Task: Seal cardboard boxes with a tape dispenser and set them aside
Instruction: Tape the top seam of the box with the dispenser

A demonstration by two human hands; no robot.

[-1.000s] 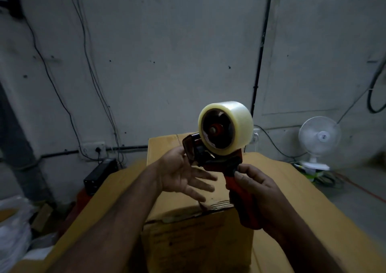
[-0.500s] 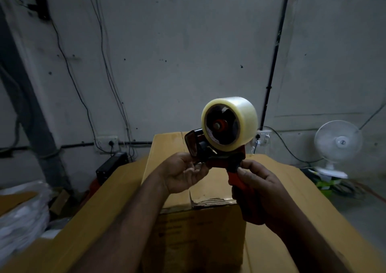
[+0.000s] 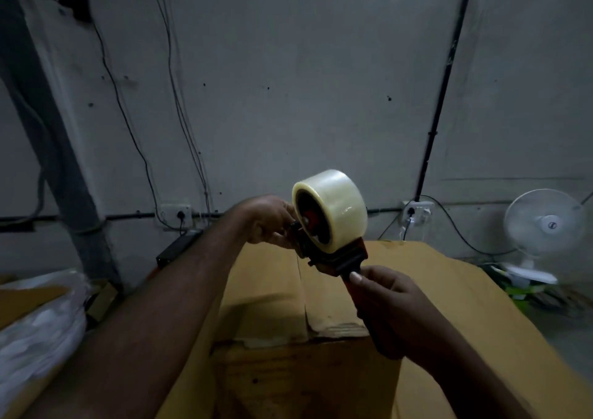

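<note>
A red tape dispenser carrying a big roll of clear tape is held up in front of me, above a closed cardboard box. My right hand grips the dispenser's red handle from below. My left hand is curled round the dispenser's front end, left of the roll; the fingertips are hidden behind it. The box's top flaps meet along a centre seam, and a short strip of tape shows at its near edge.
The box stands on a wide cardboard-covered surface. A white desk fan stands at the right. White plastic bags lie at the left. Wall sockets and cables run along the grey wall behind.
My left hand went from open beside the dispenser to gripping its front end. The dispenser has risen and turned, so the roll's side faces more to the left.
</note>
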